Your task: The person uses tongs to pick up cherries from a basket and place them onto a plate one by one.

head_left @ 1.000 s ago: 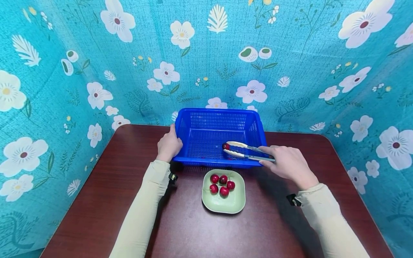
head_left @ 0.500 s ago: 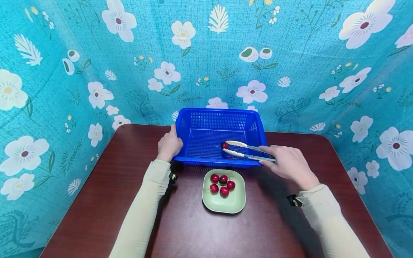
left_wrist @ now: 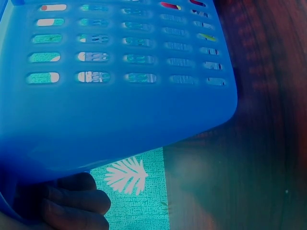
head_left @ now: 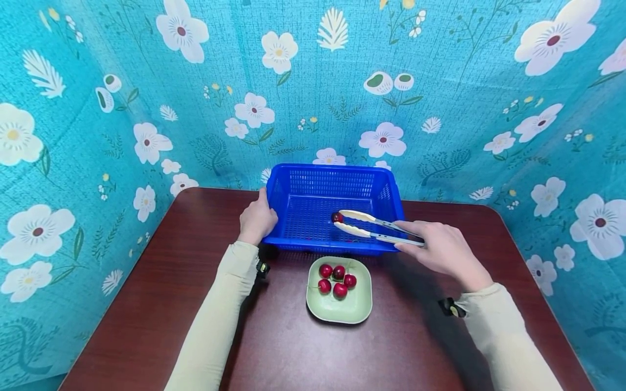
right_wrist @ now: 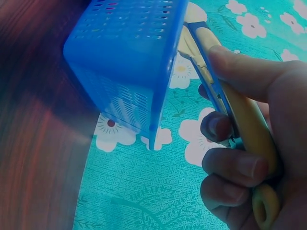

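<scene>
A blue plastic basket (head_left: 313, 244) with slotted sides stands at the back of the table. My left hand (head_left: 257, 218) grips its left rim, and in the left wrist view the fingers (left_wrist: 79, 211) curl at the rim. In my right hand (head_left: 442, 250) is a pair of tongs (head_left: 359, 216) with cream tips. A dark red cherry (head_left: 337, 217) is at the ends of those tips, over the basket's inside. The right wrist view shows the yellow tongs handle (right_wrist: 252, 127) wrapped by thumb and fingers; there the tips pass behind the basket's rim.
A pale green square dish (head_left: 339, 314) with several red cherries (head_left: 339, 290) sits in front of the basket. The dark brown table (head_left: 186, 271) borders a turquoise floral cloth (head_left: 313, 81) at the back and sides. In the left wrist view, red shows through the basket's slots.
The tongs tips and the cherry have shifted slightly left and farther back over the basket. My right wrist has moved a little right and down in the head view. The left hand stays put.
</scene>
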Motion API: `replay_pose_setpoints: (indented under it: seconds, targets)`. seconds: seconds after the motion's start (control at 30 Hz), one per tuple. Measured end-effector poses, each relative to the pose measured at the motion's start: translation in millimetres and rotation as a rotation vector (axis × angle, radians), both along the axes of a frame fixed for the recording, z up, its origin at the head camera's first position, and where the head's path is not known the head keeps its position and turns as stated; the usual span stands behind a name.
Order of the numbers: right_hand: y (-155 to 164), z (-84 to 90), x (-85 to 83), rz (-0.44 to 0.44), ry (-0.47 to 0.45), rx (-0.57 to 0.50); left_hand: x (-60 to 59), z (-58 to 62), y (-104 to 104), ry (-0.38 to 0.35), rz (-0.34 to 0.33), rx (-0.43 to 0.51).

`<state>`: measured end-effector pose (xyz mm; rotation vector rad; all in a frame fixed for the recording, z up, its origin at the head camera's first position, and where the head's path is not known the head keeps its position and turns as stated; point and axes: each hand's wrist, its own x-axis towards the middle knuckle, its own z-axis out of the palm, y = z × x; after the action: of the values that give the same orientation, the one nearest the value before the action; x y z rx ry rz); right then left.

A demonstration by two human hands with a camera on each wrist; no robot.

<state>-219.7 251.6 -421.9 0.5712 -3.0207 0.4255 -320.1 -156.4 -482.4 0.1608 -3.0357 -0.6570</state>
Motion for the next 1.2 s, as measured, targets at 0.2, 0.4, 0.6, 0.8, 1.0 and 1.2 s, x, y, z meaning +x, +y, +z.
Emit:
replay_pose_setpoints:
  seconds: [0.2,0.4,0.6,0.8,1.0,1.2]
  targets:
    - [4.5,2.4,4.6,-0.006,0.016,-0.040,0.1,-0.4,-0.1,-0.005,0.001,0.002]
    - [7.8,4.7,11.6,-0.006,0.030,-0.056,0.2,1.0,0.4,-0.002,0.003,0.005]
    - [10.2,10.2,20.7,-0.012,0.031,-0.079,0.9,2.1,0.9,-0.010,-0.002,0.007]
    - [14.7,15.5,27.8,0.001,0.064,-0.076,0.6,2.2,1.0,-0.015,-0.003,0.007]
    - [20.9,20.1,36.2,0.018,0.108,-0.081,0.4,1.5,0.5,-0.011,-0.002,0.011]
    - [27.0,27.5,46.2,-0.001,0.075,-0.078,0.5,2.0,0.6,-0.010,0.005,0.007]
